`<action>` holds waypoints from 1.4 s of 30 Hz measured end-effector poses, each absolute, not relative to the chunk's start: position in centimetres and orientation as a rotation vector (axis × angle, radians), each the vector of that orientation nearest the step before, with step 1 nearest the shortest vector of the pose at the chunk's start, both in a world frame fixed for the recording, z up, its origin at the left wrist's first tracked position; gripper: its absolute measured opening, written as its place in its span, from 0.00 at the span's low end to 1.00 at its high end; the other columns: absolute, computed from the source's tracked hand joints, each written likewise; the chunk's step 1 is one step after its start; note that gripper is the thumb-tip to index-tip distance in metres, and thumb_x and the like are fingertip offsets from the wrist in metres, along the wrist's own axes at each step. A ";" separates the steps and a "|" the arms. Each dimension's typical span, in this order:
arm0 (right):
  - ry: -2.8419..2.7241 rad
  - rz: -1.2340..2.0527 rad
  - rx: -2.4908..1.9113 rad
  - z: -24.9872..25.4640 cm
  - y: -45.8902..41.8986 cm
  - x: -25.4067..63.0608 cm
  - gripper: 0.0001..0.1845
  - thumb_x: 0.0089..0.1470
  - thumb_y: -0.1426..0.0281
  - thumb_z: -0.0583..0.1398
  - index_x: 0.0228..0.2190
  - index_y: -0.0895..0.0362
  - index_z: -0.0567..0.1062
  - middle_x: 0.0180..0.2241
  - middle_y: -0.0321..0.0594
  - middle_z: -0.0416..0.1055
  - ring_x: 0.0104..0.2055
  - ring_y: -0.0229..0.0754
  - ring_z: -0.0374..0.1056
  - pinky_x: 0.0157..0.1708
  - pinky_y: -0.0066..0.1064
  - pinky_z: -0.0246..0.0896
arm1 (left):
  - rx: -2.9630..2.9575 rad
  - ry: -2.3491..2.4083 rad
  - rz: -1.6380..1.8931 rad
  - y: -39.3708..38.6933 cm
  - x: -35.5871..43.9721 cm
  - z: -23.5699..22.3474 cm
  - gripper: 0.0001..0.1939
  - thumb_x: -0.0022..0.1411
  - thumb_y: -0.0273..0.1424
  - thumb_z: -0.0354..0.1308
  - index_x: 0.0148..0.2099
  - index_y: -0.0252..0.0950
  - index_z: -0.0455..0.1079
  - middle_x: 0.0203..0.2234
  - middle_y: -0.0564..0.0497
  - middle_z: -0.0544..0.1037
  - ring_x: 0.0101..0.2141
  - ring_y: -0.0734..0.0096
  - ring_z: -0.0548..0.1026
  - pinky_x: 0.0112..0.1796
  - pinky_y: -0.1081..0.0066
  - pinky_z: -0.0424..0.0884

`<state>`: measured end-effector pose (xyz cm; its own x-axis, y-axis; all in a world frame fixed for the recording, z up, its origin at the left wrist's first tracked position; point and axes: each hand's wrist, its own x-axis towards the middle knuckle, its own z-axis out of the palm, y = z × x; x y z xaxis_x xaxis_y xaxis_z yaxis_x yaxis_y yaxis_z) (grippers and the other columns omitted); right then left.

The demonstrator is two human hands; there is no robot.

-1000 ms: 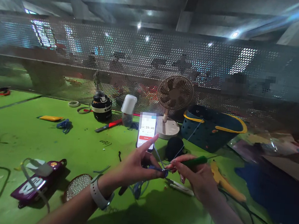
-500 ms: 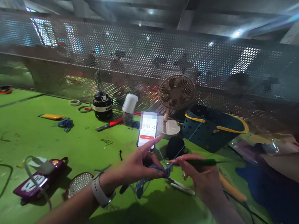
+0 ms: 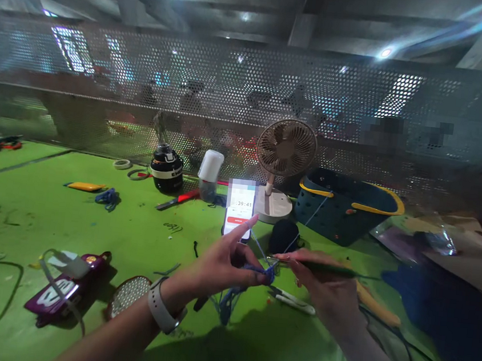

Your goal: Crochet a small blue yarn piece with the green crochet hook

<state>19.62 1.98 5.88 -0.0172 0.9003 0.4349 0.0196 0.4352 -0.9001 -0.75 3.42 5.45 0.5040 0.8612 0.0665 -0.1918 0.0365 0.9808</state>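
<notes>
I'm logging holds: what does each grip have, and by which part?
The right grip holds a green-handled tool toward its metal tip; the left grip pinches blue yarn work at the end near that tip.

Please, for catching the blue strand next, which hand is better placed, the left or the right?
Probably the right: the right hand holds the green-handled tool, its tip close to the blue yarn piece. The left hand pinches that piece, with the strand running up to its raised index finger.

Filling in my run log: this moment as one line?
left hand: pinches blue yarn | right hand: holds green-handled tool | beyond: phone, fan, basket
</notes>
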 end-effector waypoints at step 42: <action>-1.435 0.973 -1.060 6.3 1.5 20.1 0.08 0.46 0.62 0.69 0.25 0.53 0.80 0.18 0.36 0.75 0.16 0.33 0.58 0.14 0.25 0.52 | 1.173 0.496 0.858 4.4 -0.9 4.4 0.53 0.48 0.21 0.71 0.70 0.40 0.47 0.30 0.51 0.80 0.26 0.74 0.75 0.30 0.71 0.72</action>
